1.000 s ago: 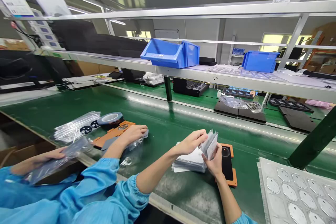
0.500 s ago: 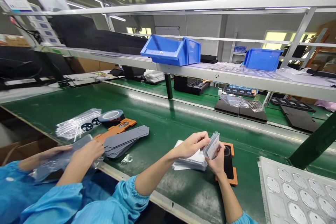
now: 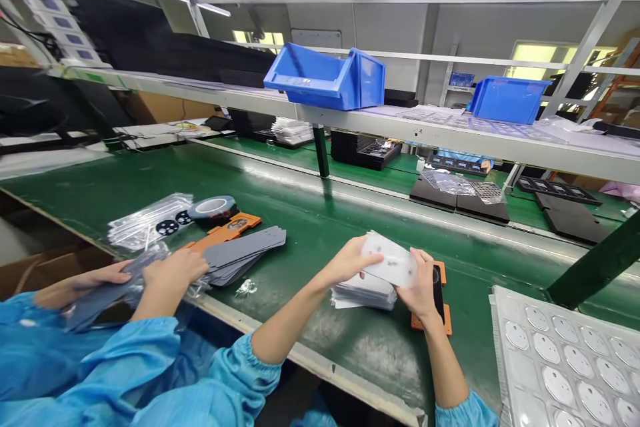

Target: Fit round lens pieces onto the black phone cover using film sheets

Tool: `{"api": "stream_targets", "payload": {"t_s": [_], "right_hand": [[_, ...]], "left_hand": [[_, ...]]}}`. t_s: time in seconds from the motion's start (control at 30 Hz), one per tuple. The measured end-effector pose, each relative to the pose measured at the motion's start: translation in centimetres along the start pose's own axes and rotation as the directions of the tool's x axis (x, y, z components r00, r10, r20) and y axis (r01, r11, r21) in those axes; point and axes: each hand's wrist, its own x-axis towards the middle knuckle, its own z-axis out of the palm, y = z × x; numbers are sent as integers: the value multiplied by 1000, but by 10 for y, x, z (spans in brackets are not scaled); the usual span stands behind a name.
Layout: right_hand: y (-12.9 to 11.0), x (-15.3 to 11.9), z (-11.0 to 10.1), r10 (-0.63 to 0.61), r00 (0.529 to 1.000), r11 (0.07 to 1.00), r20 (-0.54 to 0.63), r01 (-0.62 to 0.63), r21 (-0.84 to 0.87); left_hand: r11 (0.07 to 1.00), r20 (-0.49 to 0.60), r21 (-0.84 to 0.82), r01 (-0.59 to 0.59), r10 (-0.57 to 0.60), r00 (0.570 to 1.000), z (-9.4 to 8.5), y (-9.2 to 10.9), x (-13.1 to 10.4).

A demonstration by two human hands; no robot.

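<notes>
Between my two hands is a small bundle of whitish translucent sheets [image 3: 389,259], its broad face turned toward me, with small holes or marks on it. My left hand [image 3: 347,261] pinches the left end, thumb on the front. My right hand [image 3: 423,285] grips the right end. Just below lies a stack of similar white sheets [image 3: 363,295] on the green bench [image 3: 310,340]. An orange fixture [image 3: 444,320] with a black phone-like plate [image 3: 439,293] sits behind my right hand and wrist, partly hidden.
At left, a co-worker's hands [image 3: 173,273] handle a clear bag with grey sheets. Grey strips [image 3: 245,253], a tape roll [image 3: 213,208] and another orange fixture [image 3: 225,233] lie near them. A tray of round discs [image 3: 555,347] stands right. Blue bins [image 3: 320,80] rest on the shelf above.
My hands have turned the bundle from edge-up to face toward me, now held at both ends. My left hand has moved slightly left. The co-worker's hands have shifted on the bag.
</notes>
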Motion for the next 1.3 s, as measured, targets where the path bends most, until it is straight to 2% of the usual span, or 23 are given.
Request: {"api": "stream_targets", "payload": {"t_s": [0.07,0.13,0.2,0.23,0.3,0.43,0.53,0.63,0.7,0.77,0.83,0.9,0.97,1.03,1.13,1.2,1.3], "right_hand": [[-6,5,-8,125,991,973,55,-134,187],[-11,7,-13,242,956,866,164,-289,409],[-15,8,-13,303,908,750,288,-414,516],[-17,8,-13,322,887,724,332,-456,517],[-23,7,-9,347,863,729,368,-495,473],[-34,9,0,392,859,762,329,-503,407],[-38,15,7,418,831,682,367,-554,478],[-40,22,14,440,803,617,402,-595,515],[-42,28,16,457,801,629,386,-598,496],[-46,36,17,473,806,654,356,-592,472],[-55,46,13,481,812,677,331,-584,448],[-70,56,5,464,820,723,335,-569,392],[-90,64,-7,422,823,793,379,-538,286],[-112,66,-18,372,823,874,429,-466,138],[-138,57,-32,274,835,960,477,-265,-88],[-147,45,-37,190,843,974,503,-99,-203],[-149,23,-41,89,871,958,483,58,-282]], "left_hand": [[965,-82,-259,42,-66,994,-7,-24,1],[898,-155,-439,37,-116,981,-13,-45,-1],[850,-196,-525,36,-162,967,-16,-59,-7],[837,-204,-546,40,-179,962,-16,-64,-11],[815,-214,-578,42,-201,956,-15,-70,-17],[772,-221,-635,34,-223,949,-9,-78,-25],[739,-208,-672,35,-234,950,-9,-86,-29],[730,-198,-683,34,-230,953,-12,-92,-32],[755,-212,-655,32,-225,951,-15,-94,-33],[804,-274,-595,10,-214,938,-19,-93,-33],[879,-364,-476,-33,-163,917,-22,-89,-34],[966,-438,-249,-62,-56,897,-19,-85,-38],[998,-473,21,-63,65,879,-6,-83,-46],[981,-485,188,-48,135,864,17,-86,-56],[980,-483,196,-38,130,866,62,-100,-72],[981,-500,195,-8,107,859,90,-112,-80],[964,-534,267,22,128,836,114,-127,-85]]}}
